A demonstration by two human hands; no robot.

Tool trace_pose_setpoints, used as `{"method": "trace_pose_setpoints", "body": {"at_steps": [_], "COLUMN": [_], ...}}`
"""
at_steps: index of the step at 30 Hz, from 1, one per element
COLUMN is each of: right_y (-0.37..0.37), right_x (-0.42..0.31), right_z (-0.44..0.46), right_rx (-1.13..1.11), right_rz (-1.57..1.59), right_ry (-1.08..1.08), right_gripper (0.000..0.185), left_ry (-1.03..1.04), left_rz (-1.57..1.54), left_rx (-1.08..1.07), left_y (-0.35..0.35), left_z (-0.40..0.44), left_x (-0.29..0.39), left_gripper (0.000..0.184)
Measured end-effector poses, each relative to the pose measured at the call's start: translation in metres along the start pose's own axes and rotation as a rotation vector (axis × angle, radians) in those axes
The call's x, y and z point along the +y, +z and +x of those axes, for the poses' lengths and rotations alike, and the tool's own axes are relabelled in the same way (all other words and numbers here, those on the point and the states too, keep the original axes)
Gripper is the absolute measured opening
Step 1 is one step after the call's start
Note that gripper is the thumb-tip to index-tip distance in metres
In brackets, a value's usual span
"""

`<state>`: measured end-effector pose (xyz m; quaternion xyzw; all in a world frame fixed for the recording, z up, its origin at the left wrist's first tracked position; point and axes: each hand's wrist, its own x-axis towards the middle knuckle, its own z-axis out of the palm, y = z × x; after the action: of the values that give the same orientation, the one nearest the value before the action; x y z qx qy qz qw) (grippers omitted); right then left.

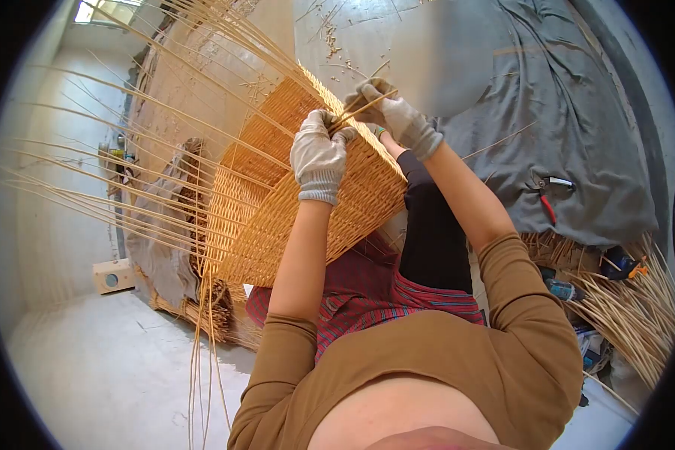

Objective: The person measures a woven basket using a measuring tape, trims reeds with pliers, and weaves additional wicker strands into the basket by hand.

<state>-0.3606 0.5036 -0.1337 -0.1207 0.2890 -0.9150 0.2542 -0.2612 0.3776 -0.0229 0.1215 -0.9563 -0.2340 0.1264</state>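
A: Which element is largest?
B: The grey cloth (577,142), spread in folds over the floor on the right side.
A: And next in size?
B: The woven basket (330,214), tilted above the person's lap; long stakes (236,26) project from its edges.
A: Then?
B: A bundle of loose canes (628,319), lying near the right elbow.
A: Smaller still are the left hand (319,155) and right hand (397,120), both gloved and raised at the basket's rim.
B: The red-handled pliers (548,209) rest on the cloth.
A: And the slenderest part?
B: A thin strand (367,106); left fingertips pinch one end, right thumb and fingers the other.
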Motion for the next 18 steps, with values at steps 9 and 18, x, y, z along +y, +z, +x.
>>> {"method": "trace_pose_setpoints", "body": {"at_steps": [9, 18], "right_y": [0.014, 0.037], "right_x": [0.012, 0.001], "right_z": [0.06, 0.133], "right_rx": [-0.075, -0.436], "right_rz": [-0.602, -0.722], "right_ry": [0.14, -0.219], "right_gripper": [0.037, 0.042], "left_ry": [0.207, 0.077], "left_rz": [-0.179, -0.224], "left_rx": [0.103, 0.031], "left_y": [0.018, 0.011], "left_z": [-0.001, 0.001], "left_x": [-0.028, -0.015], "left_gripper": [0.029, 0.031]}}
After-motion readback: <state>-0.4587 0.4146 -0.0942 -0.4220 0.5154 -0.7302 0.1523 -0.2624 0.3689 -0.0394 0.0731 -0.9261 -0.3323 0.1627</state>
